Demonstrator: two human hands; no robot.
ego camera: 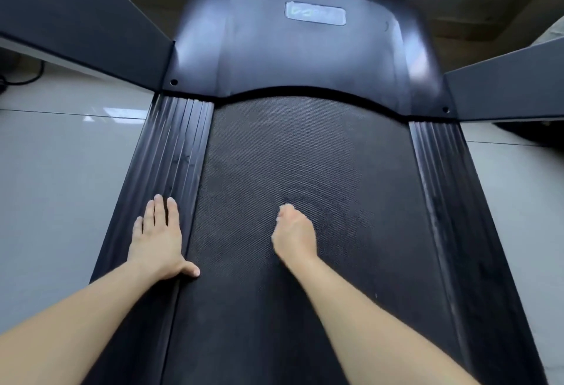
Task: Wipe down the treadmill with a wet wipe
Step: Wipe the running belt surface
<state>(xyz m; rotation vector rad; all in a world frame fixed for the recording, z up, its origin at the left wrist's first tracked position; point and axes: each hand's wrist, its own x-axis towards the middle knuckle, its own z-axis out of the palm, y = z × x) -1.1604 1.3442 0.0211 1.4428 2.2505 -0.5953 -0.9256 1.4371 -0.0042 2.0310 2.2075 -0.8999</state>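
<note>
bare forearms come in from 7 o'clock (76, 308) and 5 o'clock (366, 308) and end in the two hands low in the middle of the view. left hand (157, 241) lies flat, palm down, fingers straight and close together, pressed on the ribbed left side rail (164, 155) of the treadmill; its thumb (190, 270) spreads toward 3 o'clock and touches the edge of the belt (305, 155). right hand (294, 235) rests on the belt just beside the centre line, knuckles up, fingers curled under. a small pale sliver shows at its fingertips, toward 11 o'clock of the hand, but it is blurred; i cannot tell whether that is the wet wipe or only nails, so whether this hand grips anything stays unclear.

the treadmill fills the view from 6 to 12 o'clock: the dark textured belt runs up the middle, with the left rail at 9 o'clock of it and the right side rail (442, 186) at 3 o'clock. at 12 o'clock the belt passes under a glossy dark motor cover (305, 58) bearing a pale rectangular label (316, 14) whose print is unreadable. dark uprights rise at 10 o'clock (76, 18) and 2 o'clock (503, 91). grey floor tiles (61, 171) lie on both sides, and a black cable (27, 78) curls at the far 9 o'clock edge.
</note>
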